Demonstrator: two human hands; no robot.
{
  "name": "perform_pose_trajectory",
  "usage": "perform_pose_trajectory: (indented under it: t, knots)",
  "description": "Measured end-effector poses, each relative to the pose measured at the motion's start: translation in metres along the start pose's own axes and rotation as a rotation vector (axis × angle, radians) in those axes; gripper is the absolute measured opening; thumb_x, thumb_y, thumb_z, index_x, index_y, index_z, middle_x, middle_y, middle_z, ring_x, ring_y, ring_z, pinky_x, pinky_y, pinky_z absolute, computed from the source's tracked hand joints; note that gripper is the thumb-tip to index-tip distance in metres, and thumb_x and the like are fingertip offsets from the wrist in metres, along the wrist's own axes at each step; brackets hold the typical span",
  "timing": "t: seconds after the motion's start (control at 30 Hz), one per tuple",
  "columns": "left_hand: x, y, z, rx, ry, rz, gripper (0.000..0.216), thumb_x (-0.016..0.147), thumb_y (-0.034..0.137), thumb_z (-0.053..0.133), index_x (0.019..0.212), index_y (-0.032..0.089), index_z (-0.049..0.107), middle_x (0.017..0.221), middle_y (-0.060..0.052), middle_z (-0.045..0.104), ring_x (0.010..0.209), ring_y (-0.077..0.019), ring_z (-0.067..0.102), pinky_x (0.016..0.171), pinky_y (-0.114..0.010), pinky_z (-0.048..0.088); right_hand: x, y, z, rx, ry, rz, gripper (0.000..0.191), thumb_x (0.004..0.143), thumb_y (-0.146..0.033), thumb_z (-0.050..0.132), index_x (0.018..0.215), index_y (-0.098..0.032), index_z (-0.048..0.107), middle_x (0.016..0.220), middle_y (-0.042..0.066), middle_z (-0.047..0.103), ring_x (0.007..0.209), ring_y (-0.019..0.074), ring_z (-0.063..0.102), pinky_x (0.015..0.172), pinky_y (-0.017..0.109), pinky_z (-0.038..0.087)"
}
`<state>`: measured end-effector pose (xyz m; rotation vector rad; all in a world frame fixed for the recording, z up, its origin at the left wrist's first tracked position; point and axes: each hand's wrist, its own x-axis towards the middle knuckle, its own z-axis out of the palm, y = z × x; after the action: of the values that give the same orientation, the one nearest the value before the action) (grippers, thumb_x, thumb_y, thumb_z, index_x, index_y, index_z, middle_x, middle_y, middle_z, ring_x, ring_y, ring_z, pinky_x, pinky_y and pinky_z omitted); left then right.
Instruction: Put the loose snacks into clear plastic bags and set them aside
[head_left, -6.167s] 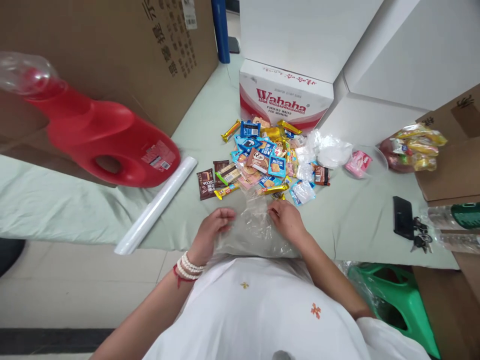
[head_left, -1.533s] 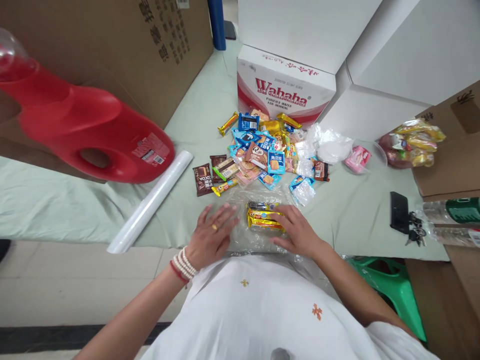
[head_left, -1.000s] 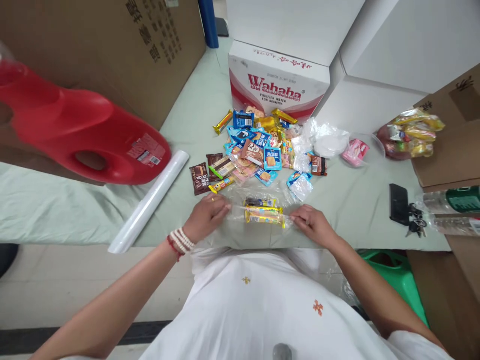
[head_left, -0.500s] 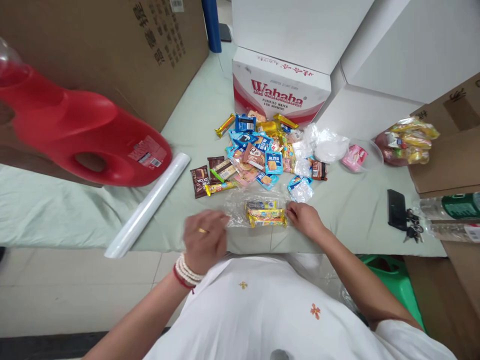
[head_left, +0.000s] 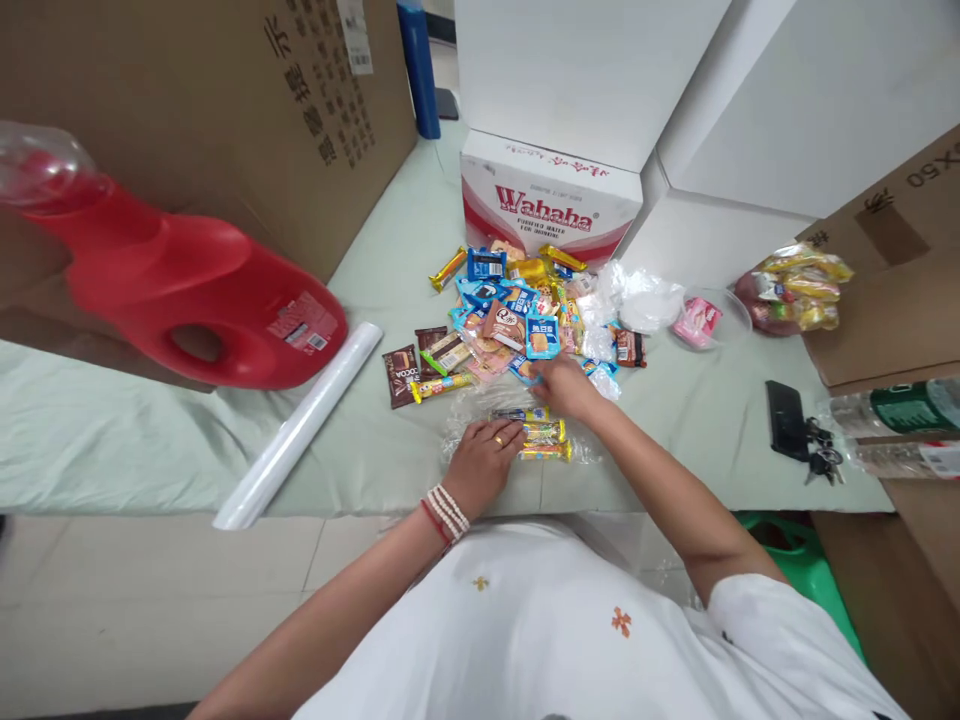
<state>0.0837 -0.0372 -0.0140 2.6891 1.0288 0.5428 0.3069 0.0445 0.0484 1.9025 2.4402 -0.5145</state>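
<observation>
My left hand (head_left: 487,460) lies with its fingers stretched across several yellow-wrapped snack bars (head_left: 546,453) near the table's front edge. Clear plastic film (head_left: 472,405) is spread around and under these bars. Just beyond them is my right hand (head_left: 566,388), its fingers bent together at the film's far side and the near edge of the snack pile; what they pinch, if anything, is hidden. A blue biscuit packet (head_left: 542,337) lies right behind those fingers. At the pile's left are a brown cocoa packet (head_left: 401,376) and a yellow stick packet (head_left: 442,387).
A red jug (head_left: 202,300) and a roll of clear film (head_left: 300,430) are at left. Behind the pile stands a Wahaha carton (head_left: 551,195). On the right are a plastic bowl (head_left: 731,318), a black phone (head_left: 787,418), keys (head_left: 825,455) and bottles (head_left: 915,412).
My left hand has moved right and come down on the yellow bars. My right hand has left the bars' right end and moved up and left to the pile's edge.
</observation>
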Motion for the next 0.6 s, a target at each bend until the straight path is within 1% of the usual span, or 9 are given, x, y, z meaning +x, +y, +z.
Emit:
perform_pose_trajectory:
  t: [0.03,0.07,0.13,0.2,0.3,0.37,0.47,0.53,0.6]
  knots:
    - [-0.001,0.002,0.0,0.004,0.008,-0.018,0.036,0.1,0.017,0.051,0.129,0.026,0.07,0.134,-0.005,0.072,0.127,-0.0269,0.061,0.101,-0.046,0.042,0.001,-0.001,-0.001,0.012,-0.014,-0.019,0.021,0.095,-0.023,0.065,0.113,-0.015,0.073,0.101,0.011,0.075,0.107,0.0284,0.062,0.094,0.035,0.043]
    - [-0.002,0.004,0.0,0.007,0.016,-0.037,0.036,0.1,0.017,0.051,0.129,0.027,0.07,0.134,-0.006,0.072,0.128,-0.0275,0.06,0.1,-0.046,0.042,-0.002,-0.001,-0.005,0.033,-0.012,-0.059,0.016,0.096,-0.02,0.061,0.105,-0.016,0.074,0.098,0.009,0.075,0.104,0.0264,0.063,0.092,0.033,0.043]
    - [-0.003,0.008,0.001,0.013,0.028,-0.071,0.038,0.1,0.017,0.051,0.131,0.027,0.07,0.135,-0.006,0.072,0.126,-0.0276,0.06,0.096,-0.046,0.043,-0.015,-0.002,-0.014,0.075,0.016,-0.17,0.019,0.1,-0.017,0.054,0.101,-0.016,0.073,0.099,0.008,0.075,0.099,0.0223,0.064,0.089,0.029,0.043]
    - [-0.005,0.01,0.003,0.018,0.027,-0.085,0.038,0.1,0.017,0.05,0.131,0.027,0.07,0.135,-0.007,0.072,0.12,-0.0265,0.063,0.09,-0.045,0.044,-0.035,-0.004,-0.02,0.069,0.004,-0.289,0.022,0.104,-0.02,0.049,0.101,-0.017,0.071,0.099,0.008,0.072,0.093,0.0193,0.064,0.082,0.027,0.042]
    - [-0.006,0.008,0.009,-0.003,0.028,-0.08,0.038,0.1,0.016,0.049,0.129,0.025,0.071,0.132,-0.007,0.074,0.113,-0.0253,0.066,0.085,-0.044,0.047,-0.069,-0.01,-0.009,-0.021,-0.091,-0.423,0.026,0.107,-0.022,0.044,0.101,-0.017,0.069,0.094,0.008,0.068,0.086,0.0178,0.062,0.076,0.026,0.041]
    - [-0.009,0.004,0.012,-0.07,0.041,-0.062,0.038,0.098,0.014,0.048,0.126,0.025,0.072,0.127,-0.008,0.076,0.113,-0.0247,0.067,0.088,-0.044,0.05,-0.085,-0.013,0.009,-0.062,-0.133,-0.47,0.026,0.107,-0.018,0.043,0.105,-0.016,0.068,0.096,0.009,0.068,0.089,0.0188,0.062,0.079,0.028,0.044]
    - [-0.018,-0.006,0.009,-0.261,0.077,-0.05,0.041,0.095,0.011,0.046,0.122,0.025,0.074,0.125,-0.008,0.076,0.116,-0.0226,0.067,0.098,-0.044,0.053,-0.097,-0.016,0.036,-0.034,-0.116,-0.457,0.031,0.106,-0.013,0.041,0.125,-0.015,0.065,0.105,0.011,0.07,0.097,0.021,0.064,0.086,0.032,0.048]
    - [-0.024,-0.013,0.0,-0.388,0.139,-0.163,0.041,0.093,0.012,0.044,0.117,0.026,0.075,0.125,-0.007,0.075,0.116,-0.0216,0.067,0.102,-0.044,0.054,-0.098,-0.017,0.044,-0.006,-0.11,-0.409,0.041,0.104,-0.01,0.043,0.141,-0.018,0.059,0.108,0.011,0.07,0.099,0.021,0.065,0.087,0.032,0.049]
    - [-0.025,-0.02,-0.012,-0.418,0.258,-0.379,0.039,0.093,0.017,0.044,0.117,0.027,0.074,0.125,-0.006,0.074,0.118,-0.0228,0.065,0.104,-0.045,0.054,-0.095,-0.02,0.044,-0.007,-0.142,-0.378,0.049,0.102,-0.009,0.046,0.148,-0.022,0.055,0.105,0.01,0.071,0.098,0.0206,0.066,0.084,0.03,0.049]
